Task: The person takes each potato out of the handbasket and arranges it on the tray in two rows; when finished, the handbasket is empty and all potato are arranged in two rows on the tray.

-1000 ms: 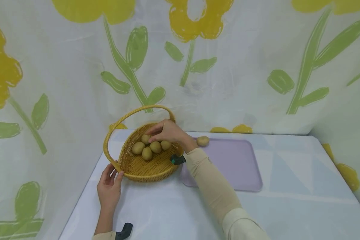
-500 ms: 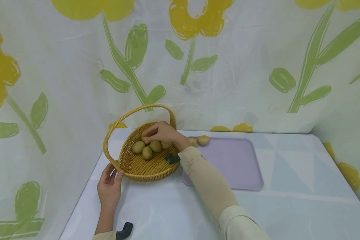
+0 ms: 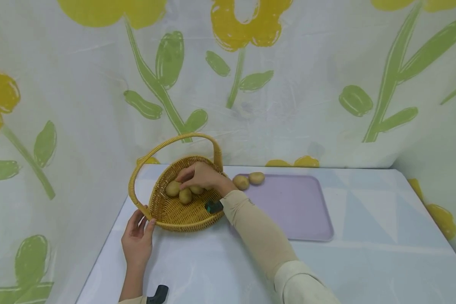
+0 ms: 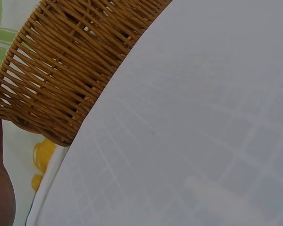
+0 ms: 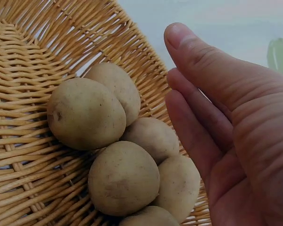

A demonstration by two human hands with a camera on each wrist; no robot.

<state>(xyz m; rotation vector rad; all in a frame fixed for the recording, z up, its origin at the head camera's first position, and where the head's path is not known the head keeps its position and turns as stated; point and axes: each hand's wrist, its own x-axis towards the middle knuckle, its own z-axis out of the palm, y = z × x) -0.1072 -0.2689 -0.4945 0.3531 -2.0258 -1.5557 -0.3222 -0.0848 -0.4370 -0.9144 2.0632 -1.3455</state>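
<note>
A yellow wicker basket [image 3: 178,216] with a tall arched handle stands at the left of the table, holding several potatoes [image 5: 86,113]. My left hand [image 3: 136,245] holds its near left rim at the foot of the handle, thumb inside view and fingers behind. In the left wrist view only part of that hand [image 4: 1,193] shows, beside the woven wall. My right hand [image 3: 203,175] is over the potatoes inside the basket and hides some of them. The right wrist view has its thumb and fingers extended beside the potatoes, with nothing between them.
To the right of the basket lies a flat lilac tray [image 3: 289,207]. Two potatoes [image 3: 241,182] sit at its far left corner. A floral sheet [image 3: 289,105] hangs behind the table [image 3: 372,270] and along its sides.
My right hand has shifted left and lower over the potatoes in the basket. Its arm no longer covers one potato at the tray's corner. The left hand keeps its hold on the rim.
</note>
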